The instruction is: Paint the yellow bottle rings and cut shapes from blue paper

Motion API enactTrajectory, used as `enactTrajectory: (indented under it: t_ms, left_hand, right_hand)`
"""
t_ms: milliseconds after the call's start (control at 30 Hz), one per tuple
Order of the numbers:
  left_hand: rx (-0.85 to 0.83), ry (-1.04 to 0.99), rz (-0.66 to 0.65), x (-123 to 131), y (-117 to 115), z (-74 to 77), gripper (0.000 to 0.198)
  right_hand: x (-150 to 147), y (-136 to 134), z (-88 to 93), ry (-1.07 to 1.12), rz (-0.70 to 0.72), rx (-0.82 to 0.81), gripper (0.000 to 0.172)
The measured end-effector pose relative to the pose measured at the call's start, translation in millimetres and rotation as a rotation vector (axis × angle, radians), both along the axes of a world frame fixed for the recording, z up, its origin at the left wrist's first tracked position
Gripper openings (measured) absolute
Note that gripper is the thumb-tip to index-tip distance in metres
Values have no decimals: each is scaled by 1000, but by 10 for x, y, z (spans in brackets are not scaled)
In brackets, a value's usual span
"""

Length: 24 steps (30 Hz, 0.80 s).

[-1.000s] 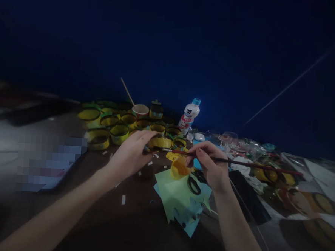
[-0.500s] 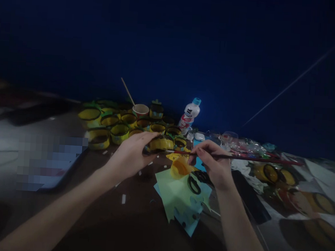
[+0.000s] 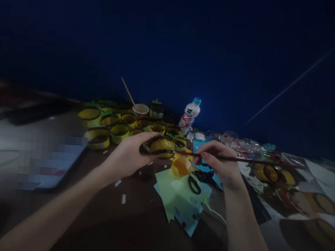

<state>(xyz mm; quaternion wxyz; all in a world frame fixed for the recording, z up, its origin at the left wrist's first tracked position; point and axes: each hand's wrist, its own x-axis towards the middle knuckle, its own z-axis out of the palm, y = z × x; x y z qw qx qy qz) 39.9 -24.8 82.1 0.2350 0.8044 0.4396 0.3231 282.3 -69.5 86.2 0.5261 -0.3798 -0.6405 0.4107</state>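
Note:
My left hand (image 3: 133,153) is closed round a yellow ring-shaped piece with a dark rim (image 3: 164,145), held on its side above the table. In my right hand (image 3: 218,158) is a long paintbrush (image 3: 256,161) with a dark red handle, pinched near its front end. The brush's tip points left and meets the lower edge of the yellow ring. Just below the brush stands a small cup of yellow paint (image 3: 181,167). Light green paper (image 3: 177,196) and black-handled scissors (image 3: 194,184) lie under and beside that cup.
Several yellow rings (image 3: 119,133) stand at the back left, near a paper cup (image 3: 140,110) with a stick in it. A white bottle (image 3: 189,115) with a blue cap stands behind my hands. A tablet-like device (image 3: 57,168) lies left. Clear plastic packaging (image 3: 245,146) is at right.
My right hand has shifted a little to the right with the paintbrush, and its tip has drawn back along the yellow ring. My left hand has turned the ring slightly.

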Motion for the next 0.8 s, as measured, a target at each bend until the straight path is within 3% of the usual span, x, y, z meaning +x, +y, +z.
enactTrajectory:
  t_ms: [600,800]
  left_hand:
    - [-96,-70,-28,-26,-26,39,50]
    - [-117,-61,-1,-19,-24,38,52]
  right_hand:
    - [215,9,13,-68,54,41,8]
    - [264,11,7,-146,4,23,6]
